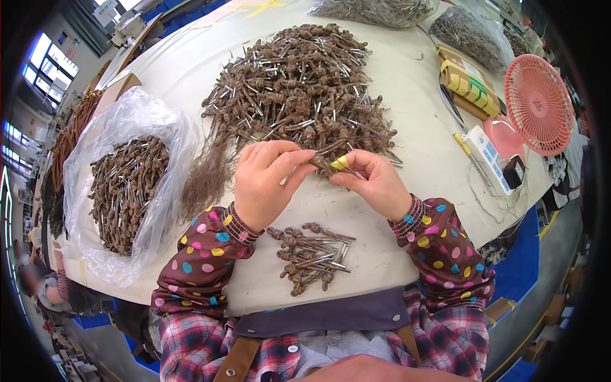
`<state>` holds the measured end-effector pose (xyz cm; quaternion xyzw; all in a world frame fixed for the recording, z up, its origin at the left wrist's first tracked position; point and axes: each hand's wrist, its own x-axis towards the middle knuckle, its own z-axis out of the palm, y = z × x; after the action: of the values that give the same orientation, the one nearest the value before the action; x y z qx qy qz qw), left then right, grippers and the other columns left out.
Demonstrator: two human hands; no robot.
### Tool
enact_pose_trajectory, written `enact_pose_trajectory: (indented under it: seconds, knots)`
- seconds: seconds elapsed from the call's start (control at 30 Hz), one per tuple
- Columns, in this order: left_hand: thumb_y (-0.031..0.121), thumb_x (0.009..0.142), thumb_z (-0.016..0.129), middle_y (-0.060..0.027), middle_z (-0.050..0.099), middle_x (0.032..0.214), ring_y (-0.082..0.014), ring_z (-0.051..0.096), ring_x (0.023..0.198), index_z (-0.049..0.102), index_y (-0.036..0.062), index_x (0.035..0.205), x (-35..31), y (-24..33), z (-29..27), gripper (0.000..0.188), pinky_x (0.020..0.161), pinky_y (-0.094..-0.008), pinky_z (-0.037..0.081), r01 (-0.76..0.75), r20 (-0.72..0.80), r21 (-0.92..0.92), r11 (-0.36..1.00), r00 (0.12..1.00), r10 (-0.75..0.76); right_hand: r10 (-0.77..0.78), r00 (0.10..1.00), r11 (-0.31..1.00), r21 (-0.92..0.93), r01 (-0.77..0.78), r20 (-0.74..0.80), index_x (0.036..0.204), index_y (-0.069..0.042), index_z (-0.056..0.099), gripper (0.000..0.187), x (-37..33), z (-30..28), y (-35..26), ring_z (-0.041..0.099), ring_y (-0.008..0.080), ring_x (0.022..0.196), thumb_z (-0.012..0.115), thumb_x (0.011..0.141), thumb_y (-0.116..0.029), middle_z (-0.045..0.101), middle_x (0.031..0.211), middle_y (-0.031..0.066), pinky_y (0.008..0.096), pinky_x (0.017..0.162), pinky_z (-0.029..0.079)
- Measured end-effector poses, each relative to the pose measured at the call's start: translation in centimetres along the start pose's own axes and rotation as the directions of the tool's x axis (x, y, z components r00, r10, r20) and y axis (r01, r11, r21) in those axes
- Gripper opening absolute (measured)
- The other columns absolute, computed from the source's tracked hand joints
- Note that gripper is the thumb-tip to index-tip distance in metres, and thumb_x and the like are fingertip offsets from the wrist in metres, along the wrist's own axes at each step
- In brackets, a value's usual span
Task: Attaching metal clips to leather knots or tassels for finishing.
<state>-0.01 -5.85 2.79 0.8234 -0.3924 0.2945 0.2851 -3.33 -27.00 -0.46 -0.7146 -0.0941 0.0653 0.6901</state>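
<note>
Both my hands are raised at the near edge of a big heap of knotted brown cords (299,89) with silvery metal tips. My left hand (270,175) is closed, thumb and fingers pinching the end of a knotted brown cord (323,164). In a pinch of its own, my right hand (379,184) holds a small tool with a yellow part and a thin dark metal part (340,163), touching or very near that cord. The tool's exact kind is unclear. Between my forearms lies a small pile of similar metal-tipped cords (312,258).
A clear plastic bag (79,210) of cords stands at left, beside loose brown fibre (203,184). On the right are a pink fan (539,105), a white power strip (489,159), a yellow-taped bundle (468,83) and a knife-like yellow tool (468,149). Filled bags (375,9) lie at the back.
</note>
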Motion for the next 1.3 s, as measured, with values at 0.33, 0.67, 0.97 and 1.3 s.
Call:
enact_pose_trajectory:
  seconds: [0.33,0.67,0.97,1.3]
  knots:
    - [0.001,0.078,0.067,-0.0064,0.060,0.082,-0.0209,0.059,0.074,0.061,0.0037,0.086,0.0,-1.0,0.1,0.010,0.068,-0.0322,0.046,0.265,0.029,-0.250,0.931,0.964,-0.266,0.234,0.963,0.959,0.129,-0.251,0.133,0.092,-0.007,0.064,0.011,-0.3,-0.5,-1.8,0.032,0.0001,0.050,0.060,0.090,-0.017,0.055,0.069,-0.0058,0.0180,0.045,0.025]
    - [0.004,0.078,0.069,-0.0063,0.061,0.096,-0.0237,0.061,0.083,0.065,0.0084,0.100,0.7,0.1,-0.7,0.023,0.073,-0.0325,0.048,0.035,0.000,-0.123,0.992,0.999,-0.036,0.256,0.957,0.931,0.230,-0.282,0.136,0.094,-0.008,0.062,0.011,-0.2,-0.5,-1.5,0.030,-0.0003,0.049,0.059,0.091,-0.018,0.053,0.068,-0.0081,0.0175,0.043,0.024]
    - [0.000,0.076,0.069,-0.0057,0.070,0.088,-0.0238,0.067,0.076,0.066,0.0057,0.091,0.1,-0.1,-0.1,0.016,0.076,-0.0340,0.054,-0.070,-0.031,-0.063,0.996,0.997,0.068,0.164,0.984,0.979,0.110,-0.171,0.074,0.095,-0.008,0.063,0.011,0.0,-0.2,-1.1,0.034,-0.0008,0.052,0.060,0.090,-0.017,0.055,0.070,-0.0084,0.0170,0.045,0.027]
    - [0.000,0.084,0.063,-0.0095,0.066,0.081,-0.0208,0.067,0.070,0.057,0.0007,0.093,-0.8,0.3,0.2,0.011,0.061,-0.0289,0.051,0.197,0.139,-0.228,0.954,0.976,-0.169,0.231,0.967,0.965,0.096,-0.242,0.111,0.104,-0.004,0.063,0.022,0.1,0.0,-0.5,0.042,-0.0004,0.060,0.065,0.088,-0.018,0.058,0.079,-0.0060,0.0171,0.053,0.036]
